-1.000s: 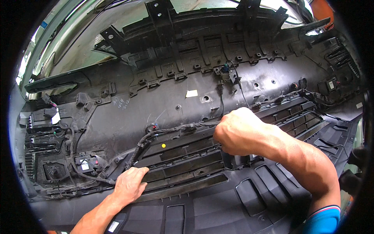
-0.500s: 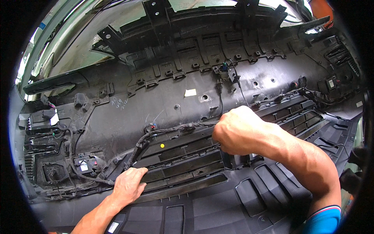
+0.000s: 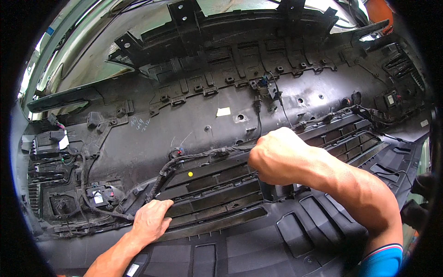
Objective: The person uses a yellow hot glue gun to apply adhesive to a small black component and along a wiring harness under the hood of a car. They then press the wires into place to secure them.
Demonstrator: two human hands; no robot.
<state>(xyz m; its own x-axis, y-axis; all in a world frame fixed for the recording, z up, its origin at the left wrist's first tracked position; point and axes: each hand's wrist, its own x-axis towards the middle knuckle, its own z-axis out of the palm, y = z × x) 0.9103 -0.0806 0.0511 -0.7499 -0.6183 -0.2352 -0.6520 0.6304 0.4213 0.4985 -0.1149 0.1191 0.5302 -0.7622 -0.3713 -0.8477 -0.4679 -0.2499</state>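
Observation:
A large black car bumper cover (image 3: 184,120) lies with its inner side up before me. Along it runs a tape-wrapped wiring harness (image 3: 207,153), just above the slatted grille (image 3: 230,196). My left hand (image 3: 150,219) rests on the grille's left end, thumb and forefinger apart, close to where the harness bends down. Closed into a fist, my right hand (image 3: 281,157) is over the middle of the harness and the grille's centre. Its fingertips are turned away from view, so what they hold is hidden.
A thin cable with connectors (image 3: 258,106) rises behind my right fist. Sensor modules sit at the left (image 3: 102,196) and right (image 3: 392,99). A yellow dot sticker (image 3: 190,174) marks the grille. Bracket tabs (image 3: 184,18) stand up along the far edge.
The view has shifted very slightly. My right fist stays over the harness with a small change of wrist angle at most. My left hand keeps its place on the grille.

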